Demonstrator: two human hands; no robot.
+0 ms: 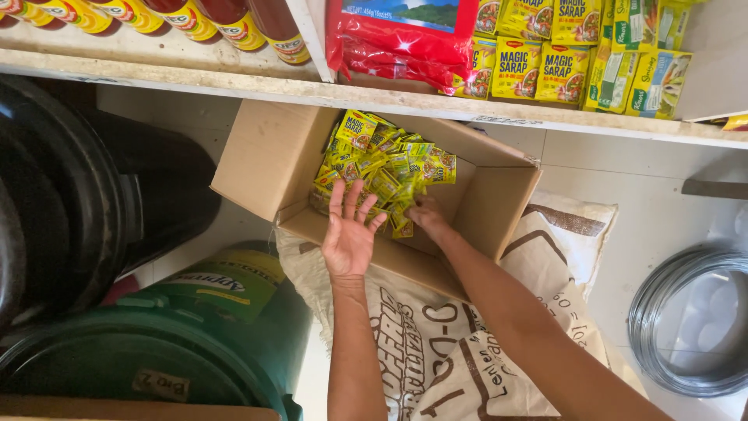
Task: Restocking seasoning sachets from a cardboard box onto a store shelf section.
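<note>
A white tiled floor lies below a worn white shelf [234, 84] that carries bottles with yellow labels [187, 19] and hanging yellow seasoning packets [545, 66]. An open cardboard box [265, 164] rests on a printed woven sack [436, 343], with a heap of small yellow sachets [386, 168] inside. The left hand [349, 234] hovers palm-up at the box's near edge, fingers spread and holding nothing. The right hand [425, 212] reaches into the heap, fingers curled among the sachets; whether it grips any cannot be told. A green drum [195, 335] stands to the left.
</note>
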